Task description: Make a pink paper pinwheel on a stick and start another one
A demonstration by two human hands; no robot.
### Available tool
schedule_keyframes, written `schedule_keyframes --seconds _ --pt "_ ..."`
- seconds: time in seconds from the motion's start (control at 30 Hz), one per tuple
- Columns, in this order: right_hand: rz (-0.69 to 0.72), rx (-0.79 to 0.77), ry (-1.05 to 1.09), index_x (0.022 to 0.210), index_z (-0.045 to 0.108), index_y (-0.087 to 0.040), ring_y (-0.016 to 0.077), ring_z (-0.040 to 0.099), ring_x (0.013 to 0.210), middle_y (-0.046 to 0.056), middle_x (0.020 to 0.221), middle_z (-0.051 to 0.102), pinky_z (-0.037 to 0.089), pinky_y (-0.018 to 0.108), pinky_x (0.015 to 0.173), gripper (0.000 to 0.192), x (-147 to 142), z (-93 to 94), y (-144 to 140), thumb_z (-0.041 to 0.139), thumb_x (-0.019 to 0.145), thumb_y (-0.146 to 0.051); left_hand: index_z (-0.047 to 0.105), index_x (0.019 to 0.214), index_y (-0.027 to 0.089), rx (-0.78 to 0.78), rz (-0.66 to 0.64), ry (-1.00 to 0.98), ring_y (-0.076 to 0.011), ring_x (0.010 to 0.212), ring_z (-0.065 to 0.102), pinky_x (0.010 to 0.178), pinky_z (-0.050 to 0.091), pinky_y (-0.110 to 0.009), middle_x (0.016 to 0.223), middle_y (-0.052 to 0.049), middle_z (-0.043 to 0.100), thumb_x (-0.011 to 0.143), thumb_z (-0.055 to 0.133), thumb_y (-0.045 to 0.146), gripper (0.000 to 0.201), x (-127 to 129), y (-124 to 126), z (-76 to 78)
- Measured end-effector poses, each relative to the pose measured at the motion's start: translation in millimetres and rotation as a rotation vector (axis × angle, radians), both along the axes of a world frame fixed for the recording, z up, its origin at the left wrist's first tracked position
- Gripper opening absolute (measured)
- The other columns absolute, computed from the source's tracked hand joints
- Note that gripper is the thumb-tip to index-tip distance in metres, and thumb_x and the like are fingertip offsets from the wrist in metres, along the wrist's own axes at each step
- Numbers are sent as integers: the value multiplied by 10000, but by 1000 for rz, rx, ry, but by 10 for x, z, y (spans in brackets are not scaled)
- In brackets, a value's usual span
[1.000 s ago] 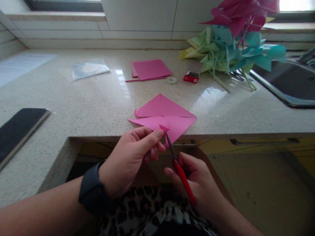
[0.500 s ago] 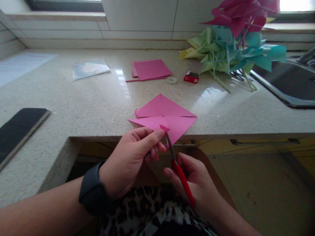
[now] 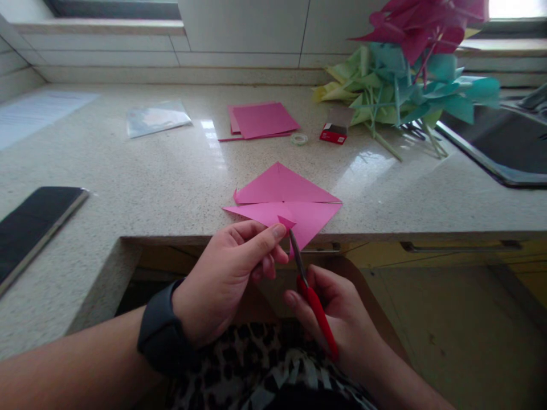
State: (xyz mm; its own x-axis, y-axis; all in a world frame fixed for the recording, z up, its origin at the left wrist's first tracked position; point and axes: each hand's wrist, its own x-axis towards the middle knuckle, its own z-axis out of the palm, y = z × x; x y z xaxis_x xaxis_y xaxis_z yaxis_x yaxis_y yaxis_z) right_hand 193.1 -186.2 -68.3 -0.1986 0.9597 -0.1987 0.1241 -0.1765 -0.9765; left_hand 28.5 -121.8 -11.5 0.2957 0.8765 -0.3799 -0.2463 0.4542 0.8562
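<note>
We look down at our two hands working at the near edge of a speckled stone counter (image 3: 171, 182). Our left hand (image 3: 226, 279), with a dark band on its wrist, pinches a corner of a folded pink paper square (image 3: 284, 205) between thumb and forefinger; the paper lies on the counter and its near point hangs over the edge. Our right hand (image 3: 342, 319) is wrapped around the red handles of a pair of scissors (image 3: 310, 290), whose thin metal blades point up and meet the paper just beside the pinched corner; we cannot tell how far the blades are parted. Farther back on the counter lie a small stack of pink paper sheets (image 3: 262, 119), a roll of clear tape (image 3: 299, 139) and a small red box (image 3: 333, 134) close together. To the right of these sits a heap of paper pinwheels (image 3: 405, 74) in pink, teal and pale green. A dark flat slab (image 3: 29, 225) rests at the left, and a clear plastic sleeve (image 3: 156, 118) lies toward the back.
</note>
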Motion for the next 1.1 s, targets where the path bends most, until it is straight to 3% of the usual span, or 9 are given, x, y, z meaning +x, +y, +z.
schedule_keyframes --seconds 0.37,0.67,0.97,1.1 --pt "3 -79 19 925 622 -177 69 404 495 -45 666 505 365 213 472 315 5 -31 -23 725 868 -470 666 713 136 28 12 6 -27 509 485 488 399 -116 640 28 655 863 765 337 270 -3 8 -25" --pt "15 -38 -43 846 618 -172 87 435 523 -36 633 507 387 222 493 347 -16 49 12 726 853 -501 682 719 147 52 22 47 -36 513 483 494 400 -130 629 30 653 860 763 354 264 -3 17 -16" --pt "59 -68 -43 750 520 -187 84 375 542 -46 619 439 321 220 491 382 77 79 0 698 873 -502 645 718 153 67 44 76 -52 518 507 482 388 -152 631 28 645 868 727 326 243 -19 46 -34" --pt "113 -115 -41 762 549 -171 82 348 568 -51 634 419 284 213 491 373 146 93 -11 758 832 -471 611 718 165 73 67 54 -66 514 518 462 373 -164 633 29 639 885 668 298 221 -25 55 -28"
